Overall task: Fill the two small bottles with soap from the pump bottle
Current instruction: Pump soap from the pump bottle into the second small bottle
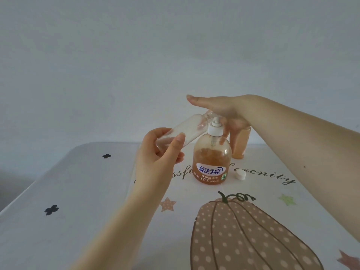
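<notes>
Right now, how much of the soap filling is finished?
About half. One small bottle stands behind the pump bottle, already holding orange soap. The left hand holds the clear second bottle, tilted toward the nozzle and seemingly empty, while the right hand presses the pump. A white cap lies loose.

White table (81, 191) printed with a pumpkin, pump bottle (212, 162) stood on it, filled small bottle (240, 145) behind, white cap (240, 174) laid beside.

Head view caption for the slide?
Right hand presses the pump bottle; left hand tilts an empty small bottle at its spout.
</notes>
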